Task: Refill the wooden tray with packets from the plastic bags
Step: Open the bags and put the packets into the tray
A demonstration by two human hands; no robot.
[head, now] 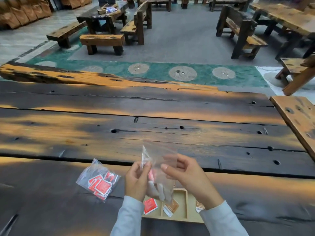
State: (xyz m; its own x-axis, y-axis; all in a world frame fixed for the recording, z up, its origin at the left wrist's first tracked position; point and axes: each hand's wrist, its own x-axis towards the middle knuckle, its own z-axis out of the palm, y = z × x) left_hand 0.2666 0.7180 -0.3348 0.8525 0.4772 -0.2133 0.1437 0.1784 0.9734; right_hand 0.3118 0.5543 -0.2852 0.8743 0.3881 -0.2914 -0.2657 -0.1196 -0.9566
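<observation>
Holding the bag (160,159) up over the tray (185,203), the left hand (136,179) pinches its left edge, and the right hand (185,174) has thumb and curled fingers (180,160) closed on its right side; both hands are narrow, gripping plastic. The step looks like opening the bag's mouth. It should go best by parting the two lips gently and keeping the bag low over the tray, so the pale packets sagging at its bottom end up in a compartment, not on the desk (153,116). The tray sits at the near edge, partly under the wrists, with a red packet (150,205) and a brown packet (171,206) in separate compartments. A second bag (98,180) of red packets lies just left. The desk is dark scorched planks with knots and gaps. Behind it, benches (102,40) stand on a grey floor.
</observation>
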